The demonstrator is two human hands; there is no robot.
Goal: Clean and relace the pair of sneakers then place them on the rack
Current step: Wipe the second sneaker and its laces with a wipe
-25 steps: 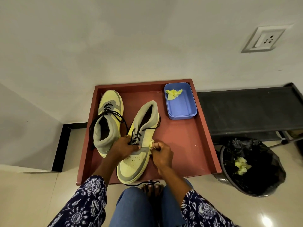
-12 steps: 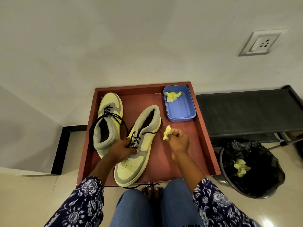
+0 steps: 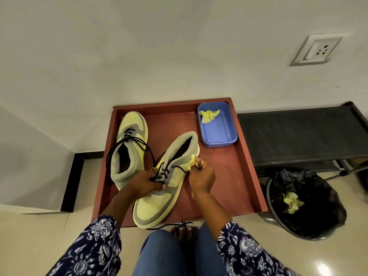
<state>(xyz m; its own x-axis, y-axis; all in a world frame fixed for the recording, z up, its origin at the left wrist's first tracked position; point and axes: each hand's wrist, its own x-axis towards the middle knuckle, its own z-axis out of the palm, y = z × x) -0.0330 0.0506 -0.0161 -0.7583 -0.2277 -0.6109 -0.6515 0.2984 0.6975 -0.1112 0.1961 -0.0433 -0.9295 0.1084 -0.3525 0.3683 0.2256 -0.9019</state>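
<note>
My left hand point(image 3: 143, 181) grips the near sneaker point(image 3: 166, 182) across its laced midsection, fingers curled over the tongue and the black laces point(image 3: 163, 172). My right hand point(image 3: 201, 177) pinches a small yellow wipe point(image 3: 191, 162) between thumb and fingertips and holds it against the outer side of the grey collar of that same sneaker. The near sneaker lies on the red tray point(image 3: 229, 176), its toe pointing toward me and reaching the tray's front edge, its heel angled away to the right. A loose lace end point(image 3: 173, 225) trails off the front edge of the tray, just ahead of my bare foot point(image 3: 183, 232). The second sneaker point(image 3: 129, 148) stands on the left side of the tray, toe pointing to the wall, its black laces hanging loose over the collar and sides; it sits just beside the near sneaker without clear contact. A blue tub point(image 3: 218, 124) occupies the tray's far right corner and holds a crumpled yellow wipe point(image 3: 209, 115). To the right of the tray runs a low black rack point(image 3: 298, 136). In front of the rack stands a bin with a black liner point(image 3: 310, 200), containing another crumpled yellow wipe point(image 3: 291, 202). A wall socket point(image 3: 318, 50) is mounted on the wall at upper right.
</note>
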